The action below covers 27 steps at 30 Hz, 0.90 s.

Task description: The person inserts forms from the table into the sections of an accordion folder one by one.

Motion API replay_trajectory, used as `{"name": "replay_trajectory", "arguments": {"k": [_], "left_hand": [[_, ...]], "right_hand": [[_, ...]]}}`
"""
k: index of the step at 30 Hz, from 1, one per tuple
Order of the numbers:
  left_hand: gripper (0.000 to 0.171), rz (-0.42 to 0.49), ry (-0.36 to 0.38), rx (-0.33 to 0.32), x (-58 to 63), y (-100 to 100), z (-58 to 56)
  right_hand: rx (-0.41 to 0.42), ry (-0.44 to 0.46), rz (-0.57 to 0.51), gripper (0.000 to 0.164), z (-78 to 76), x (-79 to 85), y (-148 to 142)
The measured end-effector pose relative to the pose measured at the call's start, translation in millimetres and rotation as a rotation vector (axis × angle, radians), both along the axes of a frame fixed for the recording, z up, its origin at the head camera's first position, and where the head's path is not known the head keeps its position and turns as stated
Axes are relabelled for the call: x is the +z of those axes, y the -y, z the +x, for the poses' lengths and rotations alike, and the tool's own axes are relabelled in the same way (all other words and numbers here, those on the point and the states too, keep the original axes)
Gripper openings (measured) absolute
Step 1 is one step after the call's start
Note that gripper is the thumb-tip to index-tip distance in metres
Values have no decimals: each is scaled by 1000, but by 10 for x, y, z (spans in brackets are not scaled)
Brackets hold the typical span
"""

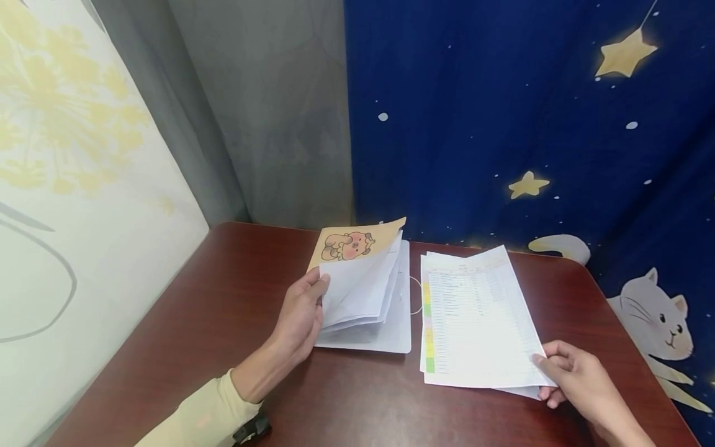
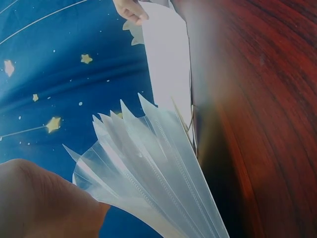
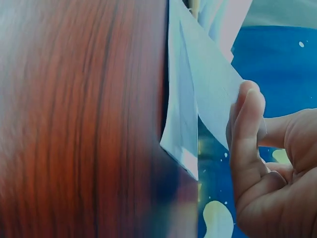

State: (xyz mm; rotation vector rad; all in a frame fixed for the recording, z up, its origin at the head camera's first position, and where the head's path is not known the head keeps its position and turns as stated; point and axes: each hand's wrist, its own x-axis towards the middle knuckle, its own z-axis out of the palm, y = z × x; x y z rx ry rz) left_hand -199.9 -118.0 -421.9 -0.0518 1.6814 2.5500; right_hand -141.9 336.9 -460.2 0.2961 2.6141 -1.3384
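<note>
In the head view a booklet with a tan cartoon cover (image 1: 349, 245) lies left of the table's middle, its inner leaves lifted. My left hand (image 1: 296, 313) grips those leaves at their left edge, thumb on top. Translucent plastic sleeves (image 2: 153, 163) fan out beside the left hand (image 2: 49, 201) in the left wrist view. To the right are printed sheets (image 1: 480, 316) with yellow and green marks down one side. Their lower right corner is pinched by my right hand (image 1: 581, 379). In the right wrist view, the right hand's fingers (image 3: 247, 119) hold a raised sheet corner (image 3: 215, 84).
A thin ring (image 1: 416, 295) shows between the booklet and the sheets. The brown wooden table (image 1: 223, 298) reaches a blue starry curtain (image 1: 436, 124) and a grey curtain (image 1: 279, 124) at the back. A patterned white surface (image 1: 84, 186) borders it on the left.
</note>
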Motion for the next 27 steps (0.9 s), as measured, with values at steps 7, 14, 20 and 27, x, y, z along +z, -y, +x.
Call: {"name": "replay_trajectory", "arguments": {"k": [7,14,20,27], "left_hand": [[47,2,5,4,4,1,3],[46,7,2,4,9,-4,7],[47,6,1,1,12,-10,10],[47,7,0,2,16,-7,17]], "right_hand": [[-26,-27,-162,34,-3,-54,5],[-83,-24,-266,20,-14,-76,-13],[-112,15,-405,14,-16,-44,-41],[-101,35,-567,8,19,-18,-11]]}}
